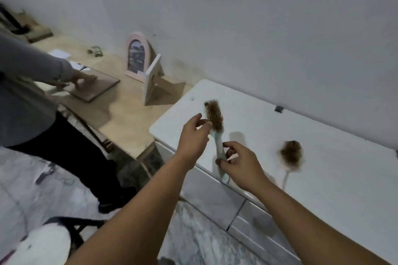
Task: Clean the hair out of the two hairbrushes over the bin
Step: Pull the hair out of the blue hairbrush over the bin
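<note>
held upright above the white dresser [247, 103]: blue brush [215, 127], handle pinched by right hand [241, 163], left hand [193, 135] nearest, plucking hair at the bristles; pink brush [290, 155] lying rightward.

1. My two forearms come into the frame from the bottom edge, both bare, with no sleeve showing anywhere along them.
2. My left hand [192, 135] sits near the middle of the frame, with no ring and no glove on it.
3. My right hand [241, 162] is just lower right of it, equally bare, its wrist carrying no watch or band.
</note>
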